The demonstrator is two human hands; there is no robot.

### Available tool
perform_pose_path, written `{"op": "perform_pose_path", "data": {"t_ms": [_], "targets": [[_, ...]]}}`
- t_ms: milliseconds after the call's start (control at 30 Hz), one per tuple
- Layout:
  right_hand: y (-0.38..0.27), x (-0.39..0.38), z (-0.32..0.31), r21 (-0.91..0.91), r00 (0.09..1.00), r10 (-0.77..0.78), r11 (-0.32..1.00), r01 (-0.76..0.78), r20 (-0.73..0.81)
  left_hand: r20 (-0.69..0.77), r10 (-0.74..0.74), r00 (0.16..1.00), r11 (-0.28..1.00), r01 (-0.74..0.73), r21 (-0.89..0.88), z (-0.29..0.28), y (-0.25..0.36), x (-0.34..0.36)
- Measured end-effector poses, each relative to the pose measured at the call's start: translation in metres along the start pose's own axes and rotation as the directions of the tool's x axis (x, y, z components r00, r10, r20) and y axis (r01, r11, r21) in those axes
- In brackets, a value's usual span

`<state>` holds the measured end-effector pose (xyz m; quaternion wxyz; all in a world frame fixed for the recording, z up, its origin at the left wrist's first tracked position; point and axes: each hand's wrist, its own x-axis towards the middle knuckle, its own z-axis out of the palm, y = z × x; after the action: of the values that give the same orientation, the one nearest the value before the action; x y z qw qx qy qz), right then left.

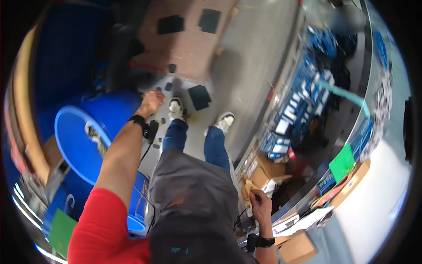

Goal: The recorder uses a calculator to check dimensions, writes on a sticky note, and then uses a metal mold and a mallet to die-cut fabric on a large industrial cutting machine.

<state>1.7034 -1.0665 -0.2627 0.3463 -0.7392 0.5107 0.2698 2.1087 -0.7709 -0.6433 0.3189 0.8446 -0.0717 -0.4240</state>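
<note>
- The crumpled tan piece (pixel 247 189) lies at the person's right side, just beside an open cardboard box (pixel 267 170); its exact kind I cannot tell.
- The right hand (pixel 261 203) is at the edge of this tan piece; its fingers are bent, and a small dark spot shows among them; whether they are clamped on something, or only near it, I cannot tell.
- The left hand (pixel 152 101) is over the floor, near the outer wall of a blue barrel (pixel 118 108); its fingers look curled, but the blur is strong, so I cannot tell if they hold anything.
- Beyond this hand, small dark pieces (pixel 169 86) lie on the grey floor (pixel 248 83); a larger dark square (pixel 199 97) is near the left shoe (pixel 176 108).
- Farther ahead there is a reddish-brown board (pixel 189 50); two dark flat pieces (pixel 170 24) rest on it, apart from each other.
- On the right, blue-and-white packages (pixel 290 114) lie in a long heap; a green sheet (pixel 342 161) is farther right.
- The person wears a dark apron (pixel 191 189) and a red sleeve (pixel 103 220).
</note>
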Motion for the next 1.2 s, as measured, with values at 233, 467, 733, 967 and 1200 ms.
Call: {"op": "perform_pose_path", "data": {"t_ms": [233,467,733,967,1200], "targets": [[-0.001,0.042,-0.001,0.188,0.991,-0.135,0.973,0.131,0.01,0.369,-0.012,0.929,0.999,-0.002,0.037,0.083,-0.004,0.014],[0.019,0.054,-0.049,0.376,0.999,0.024,0.926,-0.007,-0.039,0.495,-0.078,0.865,0.984,-0.014,0.179,0.123,0.116,-0.033],[0.045,0.05,-0.094,0.563,0.998,0.044,0.826,-0.011,-0.046,0.383,0.006,0.924,0.955,-0.119,0.271,0.056,0.257,-0.026],[0.09,0.022,-0.121,0.492,0.965,0.059,0.867,0.077,-0.256,0.409,0.083,0.909,0.992,-0.115,0.053,0.054,0.331,-0.025],[0.092,-0.049,-0.1,0.501,0.82,0.235,0.863,0.071,-0.522,0.701,0.22,0.678,0.714,-0.602,0.358,0.156,0.408,-0.057]]}}
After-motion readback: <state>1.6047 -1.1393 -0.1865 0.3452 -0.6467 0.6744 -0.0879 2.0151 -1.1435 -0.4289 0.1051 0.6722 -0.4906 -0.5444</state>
